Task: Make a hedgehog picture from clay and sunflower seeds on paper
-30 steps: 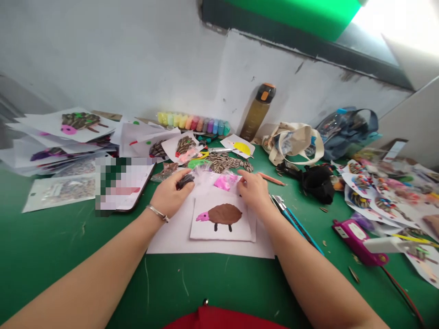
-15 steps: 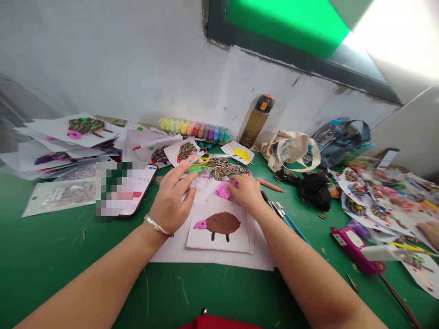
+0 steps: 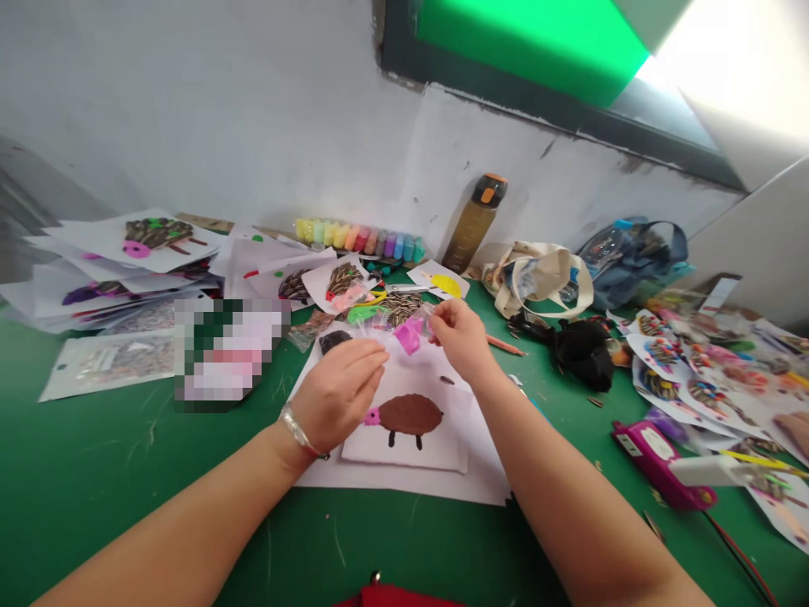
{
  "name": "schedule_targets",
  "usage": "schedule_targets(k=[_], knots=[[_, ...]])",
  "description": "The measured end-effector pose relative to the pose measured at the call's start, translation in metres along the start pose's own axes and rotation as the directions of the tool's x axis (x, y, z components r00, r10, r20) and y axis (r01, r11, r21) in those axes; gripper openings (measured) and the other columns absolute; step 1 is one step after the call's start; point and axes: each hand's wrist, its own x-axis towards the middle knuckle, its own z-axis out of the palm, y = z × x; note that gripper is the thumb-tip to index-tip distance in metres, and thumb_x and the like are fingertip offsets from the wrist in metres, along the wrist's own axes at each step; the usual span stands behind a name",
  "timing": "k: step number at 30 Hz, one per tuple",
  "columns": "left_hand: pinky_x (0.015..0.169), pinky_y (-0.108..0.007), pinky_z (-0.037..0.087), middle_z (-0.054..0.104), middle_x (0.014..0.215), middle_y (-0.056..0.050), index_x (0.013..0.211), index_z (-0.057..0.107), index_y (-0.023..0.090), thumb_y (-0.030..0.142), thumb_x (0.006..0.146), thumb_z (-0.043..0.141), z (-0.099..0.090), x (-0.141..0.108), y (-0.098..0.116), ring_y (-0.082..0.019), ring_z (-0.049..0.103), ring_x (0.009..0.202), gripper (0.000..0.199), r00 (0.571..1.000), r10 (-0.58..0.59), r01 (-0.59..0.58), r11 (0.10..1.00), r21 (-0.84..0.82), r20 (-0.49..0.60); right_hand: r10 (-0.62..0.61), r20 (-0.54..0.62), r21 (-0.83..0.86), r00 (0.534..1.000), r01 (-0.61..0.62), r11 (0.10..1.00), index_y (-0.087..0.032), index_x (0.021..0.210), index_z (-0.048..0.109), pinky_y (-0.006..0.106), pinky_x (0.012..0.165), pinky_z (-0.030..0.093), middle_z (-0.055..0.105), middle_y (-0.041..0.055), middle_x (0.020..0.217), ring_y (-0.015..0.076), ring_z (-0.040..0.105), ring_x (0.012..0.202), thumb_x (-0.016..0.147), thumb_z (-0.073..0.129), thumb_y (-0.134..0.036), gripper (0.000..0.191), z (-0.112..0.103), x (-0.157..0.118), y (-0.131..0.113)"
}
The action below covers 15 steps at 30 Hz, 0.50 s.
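Note:
My right hand (image 3: 459, 333) pinches the edge of a small clear plastic bag with pink modelling clay (image 3: 409, 335), raised over the white paper. My left hand (image 3: 338, 389) hovers at the paper's left side, fingers stretched out and holding nothing I can see. Below both hands lies a drawing sheet (image 3: 372, 451) with a brown oval animal body (image 3: 410, 416), a pink head partly hidden by my left hand, and two black legs. A single sunflower seed (image 3: 447, 379) rests near the sheet's top. Beyond are a seed pile (image 3: 404, 308), a green clay bag (image 3: 367, 316) and a black clay lump (image 3: 334, 340).
Stacked seed pictures (image 3: 158, 236) and a partly blurred-out phone (image 3: 231, 354) lie left. A row of coloured clay (image 3: 360, 240) and a bottle (image 3: 474, 223) stand by the wall. Right are a tote bag (image 3: 537, 278), a magenta glue gun (image 3: 661, 464) and another person's hand (image 3: 793, 432).
My right hand has lifted the pink clay bag slightly. My left hand has drawn back toward me and rightward, away from the clay bags, now covering part of the pink head.

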Motion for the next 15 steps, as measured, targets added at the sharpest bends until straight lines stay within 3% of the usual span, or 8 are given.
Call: schedule_targets(k=[3, 5, 8, 10, 12, 15], knots=[[0.106, -0.047, 0.041, 0.060, 0.126, -0.011, 0.119, 0.060, 0.020, 0.014, 0.087, 0.052, -0.005, 0.002, 0.000, -0.026, 0.049, 0.125, 0.034, 0.999, -0.029, 0.032, 0.997, 0.068, -0.036, 0.010, 0.042, 0.297, 0.999, -0.022, 0.955, -0.021, 0.100, 0.053, 0.027, 0.061, 0.046, 0.064, 0.0000, 0.076, 0.0147, 0.059, 0.064, 0.086, 0.047, -0.035, 0.022, 0.014, 0.009, -0.019], [0.107, -0.053, 0.036, 0.054, 0.134, -0.014, 0.120, 0.060, 0.018, 0.020, 0.087, 0.053, -0.003, 0.001, -0.003, -0.031, 0.040, 0.132, 0.034, 0.997, -0.064, 0.058, 0.987, 0.150, 0.037, -0.036, 0.109, 0.394, 0.993, -0.010, 0.919, -0.022, 0.112, 0.052, 0.027, 0.063, 0.047, 0.066, 0.0016, 0.086, 0.0148, 0.061, 0.068, 0.084, 0.050, -0.037, 0.032, 0.018, 0.013, -0.031], [0.102, -0.064, 0.033, 0.052, 0.135, -0.018, 0.114, 0.065, 0.017, 0.028, 0.087, 0.054, 0.002, -0.002, -0.011, -0.040, 0.035, 0.133, 0.032, 0.970, -0.180, 0.129, 0.952, 0.278, 0.166, -0.073, 0.123, 0.239, 0.990, 0.042, 0.970, -0.025, 0.113, 0.058, 0.028, 0.068, 0.046, 0.067, 0.0025, 0.099, 0.0163, 0.061, 0.077, 0.078, 0.056, -0.032, 0.036, 0.007, 0.011, -0.036], [0.100, -0.067, 0.032, 0.056, 0.130, -0.018, 0.108, 0.067, 0.017, 0.027, 0.088, 0.052, 0.003, -0.002, -0.014, -0.041, 0.037, 0.131, 0.028, 0.962, -0.211, 0.149, 0.938, 0.313, 0.173, -0.087, 0.139, 0.042, 0.986, 0.082, 0.996, -0.023, 0.092, 0.065, 0.029, 0.067, 0.043, 0.068, 0.0006, 0.086, 0.0173, 0.060, 0.075, 0.078, 0.051, -0.025, 0.020, -0.010, 0.004, -0.028], [0.104, -0.063, 0.031, 0.059, 0.127, -0.015, 0.106, 0.068, 0.017, 0.023, 0.088, 0.051, 0.002, -0.002, -0.013, -0.038, 0.038, 0.132, 0.025, 0.978, -0.156, 0.111, 0.951, 0.289, 0.137, -0.083, 0.240, -0.116, 0.967, 0.113, 0.987, -0.023, 0.078, 0.065, 0.027, 0.062, 0.040, 0.065, -0.0007, 0.069, 0.0172, 0.058, 0.068, 0.079, 0.048, -0.020, 0.018, -0.028, -0.008, -0.015], [0.106, -0.052, 0.036, 0.062, 0.122, -0.012, 0.106, 0.066, 0.016, 0.016, 0.087, 0.050, 0.002, -0.001, -0.007, -0.031, 0.043, 0.129, 0.024, 0.988, -0.015, -0.011, 0.986, 0.169, 0.151, -0.048, 0.365, -0.277, 0.930, 0.158, 0.948, -0.022, 0.073, 0.064, 0.027, 0.061, 0.037, 0.063, 0.0003, 0.067, 0.0168, 0.056, 0.064, 0.079, 0.047, -0.016, 0.019, -0.044, -0.029, 0.001]])
